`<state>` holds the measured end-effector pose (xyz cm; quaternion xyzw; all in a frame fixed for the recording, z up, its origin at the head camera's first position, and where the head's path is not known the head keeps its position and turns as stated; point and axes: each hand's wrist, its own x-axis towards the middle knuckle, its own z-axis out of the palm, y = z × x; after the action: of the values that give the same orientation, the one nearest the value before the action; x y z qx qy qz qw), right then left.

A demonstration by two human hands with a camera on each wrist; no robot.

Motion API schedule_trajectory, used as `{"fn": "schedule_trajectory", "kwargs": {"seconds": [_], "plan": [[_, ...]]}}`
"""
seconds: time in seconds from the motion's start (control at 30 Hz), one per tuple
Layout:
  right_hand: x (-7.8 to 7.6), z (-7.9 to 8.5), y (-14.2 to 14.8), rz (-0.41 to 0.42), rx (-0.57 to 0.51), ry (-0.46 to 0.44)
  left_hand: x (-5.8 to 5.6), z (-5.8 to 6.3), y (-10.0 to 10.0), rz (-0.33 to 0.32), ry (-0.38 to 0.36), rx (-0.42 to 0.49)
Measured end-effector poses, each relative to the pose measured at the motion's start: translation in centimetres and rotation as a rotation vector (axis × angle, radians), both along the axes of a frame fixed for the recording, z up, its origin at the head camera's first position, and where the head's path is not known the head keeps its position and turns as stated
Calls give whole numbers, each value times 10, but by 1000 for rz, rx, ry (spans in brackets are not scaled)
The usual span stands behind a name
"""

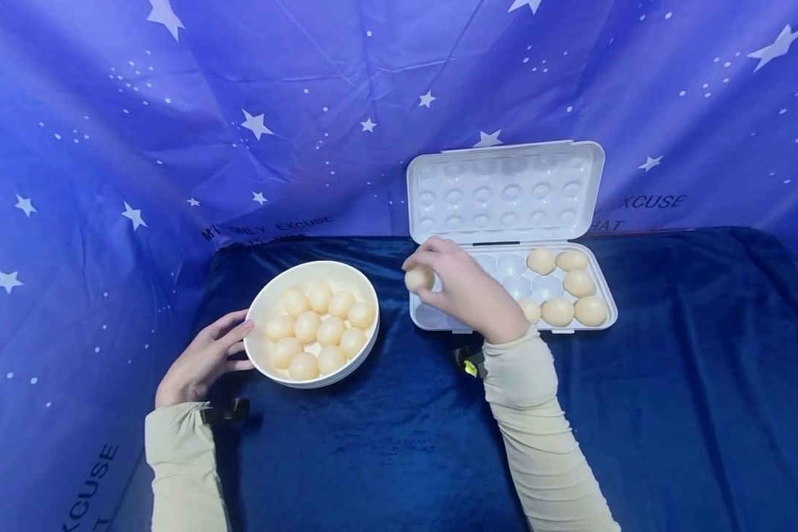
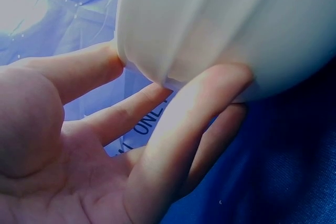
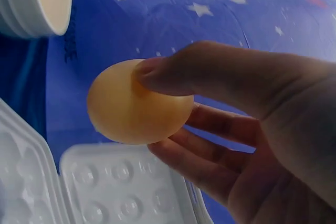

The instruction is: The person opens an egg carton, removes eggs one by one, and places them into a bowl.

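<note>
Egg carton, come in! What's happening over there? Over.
Right hand: pinching an egg near the carton's left end. Left hand: holding the bowl. Lid open, some cups empty. Nothing seen in the way.

Left hand [image 1: 202, 360] on bowl [image 1: 261, 338] of eggs [image 1: 307, 326]; right hand [image 1: 467, 288] around single egg [image 1: 417, 279] near white carton [image 1: 505, 207].

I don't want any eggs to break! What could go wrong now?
The right hand holds one egg by the open carton; it might slip and crack. The left hand holds the bowl at one side, so a bump could knock the eggs inside together.
</note>
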<state>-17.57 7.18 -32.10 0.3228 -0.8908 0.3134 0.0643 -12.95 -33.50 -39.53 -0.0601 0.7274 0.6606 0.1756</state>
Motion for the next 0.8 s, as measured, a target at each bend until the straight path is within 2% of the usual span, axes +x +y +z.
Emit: {"fn": "schedule_trajectory", "kwargs": {"seconds": [0.37, 0.6, 0.8], "plan": [[8, -9, -40, 96, 53, 52, 0, 1, 1, 11, -3, 0], [9, -21, -57, 97, 69, 114, -1, 3, 1, 11, -6, 2], [11, -33, -73, 89, 57, 126, 0, 1, 1, 9, -7, 3]]}}
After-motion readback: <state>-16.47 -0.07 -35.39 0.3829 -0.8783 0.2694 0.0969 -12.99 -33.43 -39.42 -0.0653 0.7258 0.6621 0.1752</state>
